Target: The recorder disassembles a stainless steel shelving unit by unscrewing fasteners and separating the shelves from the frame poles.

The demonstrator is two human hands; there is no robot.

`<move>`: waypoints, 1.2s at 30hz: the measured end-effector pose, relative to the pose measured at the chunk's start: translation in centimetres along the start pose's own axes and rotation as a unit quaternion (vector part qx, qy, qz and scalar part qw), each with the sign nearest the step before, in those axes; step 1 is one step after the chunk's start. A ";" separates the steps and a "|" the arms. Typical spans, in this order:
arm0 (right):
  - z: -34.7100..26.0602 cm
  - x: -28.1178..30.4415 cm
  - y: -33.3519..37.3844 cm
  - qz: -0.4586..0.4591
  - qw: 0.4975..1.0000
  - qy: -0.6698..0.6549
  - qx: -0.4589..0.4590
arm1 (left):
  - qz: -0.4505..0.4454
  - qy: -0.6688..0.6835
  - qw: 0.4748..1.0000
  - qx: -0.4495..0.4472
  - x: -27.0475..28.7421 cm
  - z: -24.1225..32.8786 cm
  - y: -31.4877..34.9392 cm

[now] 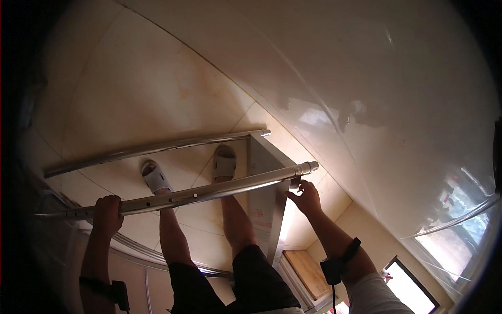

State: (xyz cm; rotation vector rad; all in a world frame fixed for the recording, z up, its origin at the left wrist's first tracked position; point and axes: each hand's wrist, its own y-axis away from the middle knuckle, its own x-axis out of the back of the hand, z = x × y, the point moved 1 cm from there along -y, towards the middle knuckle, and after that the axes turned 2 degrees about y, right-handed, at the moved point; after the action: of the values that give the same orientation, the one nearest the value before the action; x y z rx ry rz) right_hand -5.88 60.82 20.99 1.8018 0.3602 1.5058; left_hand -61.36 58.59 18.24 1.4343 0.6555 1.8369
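Observation:
A metal rack part with two long steel tubes joined by a flat metal panel [267, 153] stretches across in front of me. My left hand [107, 212] is wrapped round the nearer steel tube [214, 193], close to its left end. Small holes run along that tube. Near the tube's capped right end [307, 167], my right hand [306, 198] has its thumb and fingers bent together by the panel's corner. Whatever they pinch there is too small and dark to make out. The farther steel tube [151, 146] lies beyond my feet, with nobody holding it.
My feet in grey slippers [157, 178] stand on tan tiled floor [146, 83], between the tubes. A glossy pale surface [366, 115] rises at the right. Behind my right arm are a wooden board [308, 272] and a bright framed pane [410, 285]. Curved metal rails [141, 246] run at lower left.

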 end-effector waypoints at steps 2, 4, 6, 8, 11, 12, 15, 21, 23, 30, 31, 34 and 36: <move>0.0 -0.2 -0.1 -0.004 1.000 -0.001 -0.012 | 0.068 0.026 0.996 -0.047 1.0 0.7 0.1; -0.2 0.0 -0.2 0.044 0.998 -0.035 0.001 | 0.057 0.010 0.997 -0.044 -0.5 0.3 -0.5; 0.1 0.6 -0.3 0.076 0.995 -0.057 0.025 | 0.048 -0.004 0.998 -0.043 -1.4 -0.1 -0.7; 0.3 2.1 -0.5 0.083 0.987 -0.105 0.087 | 0.032 -0.020 0.999 -0.013 -1.9 -0.6 -0.5; -1.4 5.0 -1.8 0.087 0.973 -0.113 0.180 | 0.058 -0.010 0.998 -0.025 -1.8 -0.7 -0.2; -2.7 6.4 -2.0 0.068 0.977 -0.095 0.176 | 0.065 -0.010 0.998 -0.021 -2.1 -0.9 -0.3; -2.6 6.9 -4.1 0.080 0.945 0.019 0.318 | 0.062 -0.002 0.998 -0.028 -1.8 -0.5 -0.4; -2.4 6.4 -4.8 0.031 0.958 0.025 0.285 | 0.085 -0.009 0.996 -0.028 -2.3 -0.7 -0.3; -2.6 6.3 -4.9 0.025 0.959 0.016 0.283 | 0.076 -0.015 0.997 -0.028 -2.1 -0.8 -0.3; -3.0 6.6 -6.0 -0.025 0.953 0.036 0.301 | 0.082 -0.015 0.996 -0.032 -2.1 -0.7 -0.2; -3.1 6.7 -6.0 -0.034 0.949 0.030 0.312 | 0.082 -0.014 0.996 -0.032 -2.0 -0.6 -0.1; -3.1 6.9 -6.1 -0.061 0.951 0.052 0.298 | 0.067 -0.008 0.997 -0.030 -1.7 -0.5 -0.1; -3.2 6.9 -6.2 -0.066 0.947 0.060 0.308 | 0.057 -0.017 0.998 -0.024 -1.9 -0.8 -0.1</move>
State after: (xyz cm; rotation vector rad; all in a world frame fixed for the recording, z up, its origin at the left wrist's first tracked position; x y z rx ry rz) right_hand -5.48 70.56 21.80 2.0972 1.0899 1.5118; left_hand -61.82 57.24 16.83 1.4938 0.5184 1.8988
